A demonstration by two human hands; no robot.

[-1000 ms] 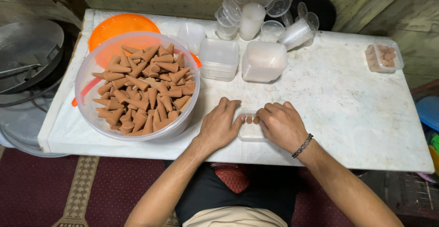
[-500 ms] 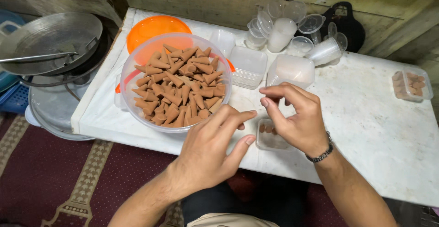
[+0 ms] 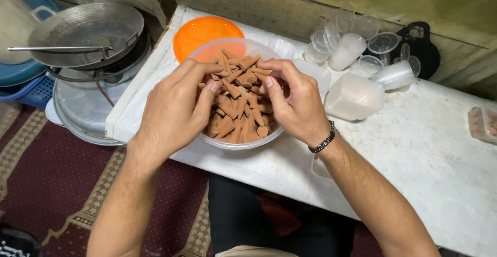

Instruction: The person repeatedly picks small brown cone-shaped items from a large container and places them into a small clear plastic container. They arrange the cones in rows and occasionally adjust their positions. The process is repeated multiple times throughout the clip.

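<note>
A clear plastic bowl full of brown cones stands on the white-covered table near its left end. Both my hands are in the bowl. My left hand comes in from the left, its fingertips and thumb pinched on cones at the top of the pile. My right hand, with a dark bead bracelet on the wrist, comes in from the right and pinches cones between thumb and forefinger. A small clear rectangular box lies on the table, mostly hidden under my right forearm.
An orange lid lies behind the bowl. Stacked clear boxes and clear cups stand at the back, beside a black bag. A small box holding cones sits at the right edge. Metal pans are stacked left of the table.
Both hands have left the small box at the table's front edge and moved left into the bowl of cones. The view has shifted left and closer.
</note>
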